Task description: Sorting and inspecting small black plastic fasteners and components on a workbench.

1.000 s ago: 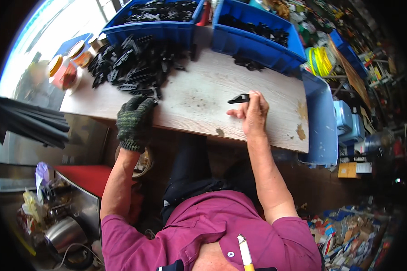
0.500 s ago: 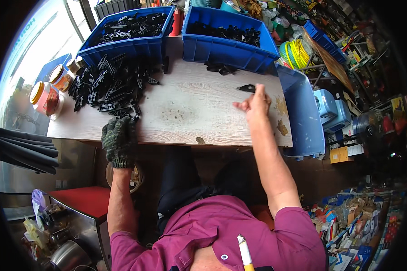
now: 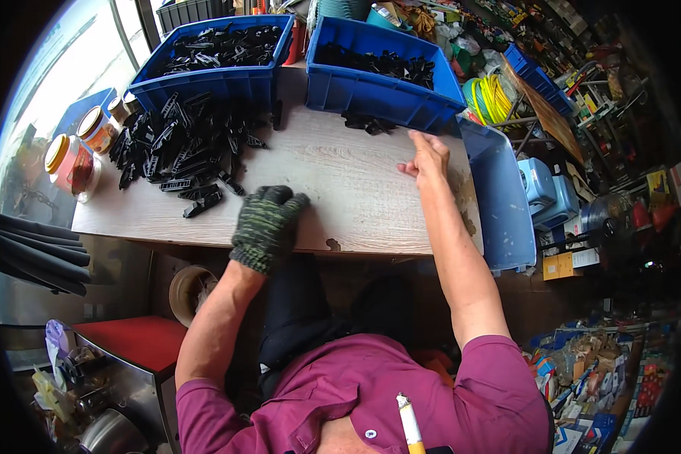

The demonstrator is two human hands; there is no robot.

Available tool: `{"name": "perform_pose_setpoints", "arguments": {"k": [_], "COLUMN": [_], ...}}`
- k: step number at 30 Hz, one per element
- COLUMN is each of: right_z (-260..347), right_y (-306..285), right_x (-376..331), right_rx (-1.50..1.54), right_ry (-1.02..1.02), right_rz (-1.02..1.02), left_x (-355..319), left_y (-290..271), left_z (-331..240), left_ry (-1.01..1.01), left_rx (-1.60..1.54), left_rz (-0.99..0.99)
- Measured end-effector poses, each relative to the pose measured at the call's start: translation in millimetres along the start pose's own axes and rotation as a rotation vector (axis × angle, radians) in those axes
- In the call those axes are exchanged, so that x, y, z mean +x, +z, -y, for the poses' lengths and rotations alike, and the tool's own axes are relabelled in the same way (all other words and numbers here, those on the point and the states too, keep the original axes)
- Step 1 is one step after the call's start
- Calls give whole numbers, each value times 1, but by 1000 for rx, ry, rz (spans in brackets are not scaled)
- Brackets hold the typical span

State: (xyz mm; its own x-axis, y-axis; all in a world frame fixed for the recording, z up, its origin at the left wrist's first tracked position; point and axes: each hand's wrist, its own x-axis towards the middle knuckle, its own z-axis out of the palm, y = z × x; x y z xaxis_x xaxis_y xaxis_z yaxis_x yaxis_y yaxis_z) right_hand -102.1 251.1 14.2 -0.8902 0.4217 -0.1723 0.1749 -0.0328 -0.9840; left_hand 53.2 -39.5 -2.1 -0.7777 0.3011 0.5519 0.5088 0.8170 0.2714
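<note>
My left hand [image 3: 266, 228], in a dark green knitted glove, is over the table's front edge, right of a big heap of black plastic clip-like parts [image 3: 181, 147]. Its fingers curl downward, hiding whatever is in them. My bare right hand [image 3: 430, 159] hovers over the right side of the table [image 3: 348, 197]. The index finger and thumb stretch out and apart, and no part shows between them. Just beyond its fingertips, a few black parts [image 3: 367, 123] lie in front of the right blue crate [image 3: 386, 94].
A left blue crate [image 3: 212, 83] full of black parts stands behind the heap. Lidded jars [image 3: 69, 163] line the table's left edge. An empty-looking pale blue bin [image 3: 503, 197] adjoins the right edge. A red-topped cabinet [image 3: 132, 340] stands low at left.
My left hand has moved right, away from the heap, where several parts shifted. My right hand is slightly farther forward; the black part that was at its fingertips no longer shows there.
</note>
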Motion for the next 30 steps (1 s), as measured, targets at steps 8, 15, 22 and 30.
{"name": "perform_pose_setpoints", "arguments": {"k": [8,15,22,30], "right_z": [3,8,-7,-9], "right_y": [41,54,42,13], "right_x": [4,2,6,-20], "right_rx": [-259,-528,-355,-57], "right_ry": [-73,-201,-150,53], "right_rz": [64,39,72,210], "left_x": [19,12,6,16], "left_y": [10,12,14,14], "left_z": [-26,-20,-18,-23], "left_ry": [-147,-142,26,-274], "left_rx": [88,11,-59,37], "left_rz": [-12,28,68,-208]}}
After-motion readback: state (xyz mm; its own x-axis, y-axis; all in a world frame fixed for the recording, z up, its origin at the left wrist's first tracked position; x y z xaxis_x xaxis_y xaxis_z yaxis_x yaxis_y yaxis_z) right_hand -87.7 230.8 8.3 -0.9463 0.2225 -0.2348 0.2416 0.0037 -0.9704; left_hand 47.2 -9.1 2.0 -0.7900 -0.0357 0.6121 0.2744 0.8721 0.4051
